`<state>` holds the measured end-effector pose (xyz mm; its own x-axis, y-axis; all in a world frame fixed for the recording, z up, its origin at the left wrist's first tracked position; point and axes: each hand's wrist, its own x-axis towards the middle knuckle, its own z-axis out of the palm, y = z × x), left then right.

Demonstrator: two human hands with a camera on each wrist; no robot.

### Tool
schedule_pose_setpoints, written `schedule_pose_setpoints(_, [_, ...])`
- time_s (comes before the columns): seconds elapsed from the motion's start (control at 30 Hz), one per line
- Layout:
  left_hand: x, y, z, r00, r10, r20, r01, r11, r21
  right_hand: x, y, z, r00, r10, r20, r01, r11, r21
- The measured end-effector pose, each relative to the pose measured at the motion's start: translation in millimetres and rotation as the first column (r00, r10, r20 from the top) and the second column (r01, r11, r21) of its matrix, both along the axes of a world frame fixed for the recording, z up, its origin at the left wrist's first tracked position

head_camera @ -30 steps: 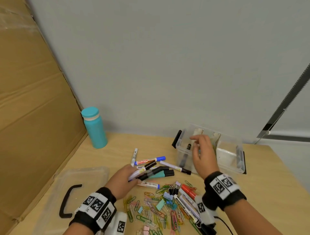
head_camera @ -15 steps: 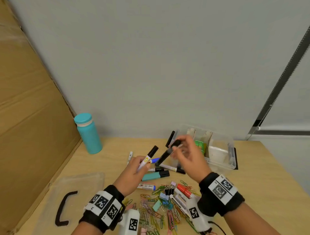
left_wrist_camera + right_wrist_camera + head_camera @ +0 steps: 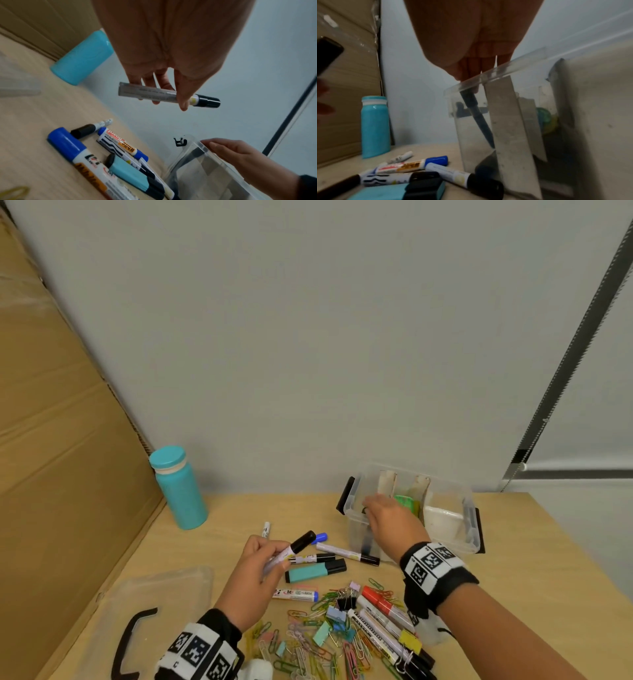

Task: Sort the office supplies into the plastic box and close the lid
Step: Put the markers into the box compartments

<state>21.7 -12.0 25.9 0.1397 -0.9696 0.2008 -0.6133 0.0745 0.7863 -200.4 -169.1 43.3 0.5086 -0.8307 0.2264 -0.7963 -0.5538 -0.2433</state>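
The clear plastic box (image 3: 470,530) stands open at the back right, split by dividers. My right hand (image 3: 373,505) hovers over its left compartment and pinches the upper end of a black pen (image 3: 477,115), which hangs tilted inside the box (image 3: 496,69). My left hand (image 3: 274,556) is raised over the table and pinches a white marker with a black cap (image 3: 298,544), the same marker (image 3: 154,94) lying across its fingers (image 3: 184,100). Loose markers, a teal highlighter (image 3: 315,571) and a heap of paper clips (image 3: 315,635) lie on the table.
The clear lid (image 3: 154,594) with a black handle lies at the front left. A teal bottle (image 3: 180,487) stands by the cardboard sheet on the left. A red marker (image 3: 380,602) and binder clips lie under my right forearm. A grey wall is close behind.
My right hand carried the black pen from in front of me to the box and lowered it into the left compartment. My left hand keeps the white marker and has sunk slightly.
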Motion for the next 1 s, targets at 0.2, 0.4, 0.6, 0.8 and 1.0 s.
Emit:
schedule_pose_setpoints(0.2, [-0.5,-12.7,14.0,0.948,-0.028,0.316,0.067,0.992,-0.111,-44.0,9.6,-9.3,0.962,-0.201,0.186,0.22,0.972,-0.088])
schedule_pose_setpoints(0.4, [-41.8,-64.8,54.3,0.862,-0.159,0.481,0.213,0.975,-0.059,-78.5,6.1,-27.8,0.811,-0.58,0.076,0.577,0.815,0.056])
schedule_pose_setpoints(0.6, [-87.9,-143.4,70.9,0.502,-0.261,0.825,0.352,0.932,0.081,-76.4,4.3,-30.7,0.802,-0.593,0.07,0.591,0.805,0.056])
schedule_pose_setpoints(0.8, [-110.7,-200.1,55.9,0.189,-0.445,0.875,0.292,0.877,0.382,-76.1,8.5,-29.3,0.804,-0.589,0.083,0.59,0.808,0.017])
schedule_pose_setpoints(1.0, [-109.6,-203.0,50.3,0.39,-0.469,0.792,0.228,0.883,0.411,-76.1,8.1,-30.5,0.815,-0.576,0.065,0.578,0.816,-0.014])
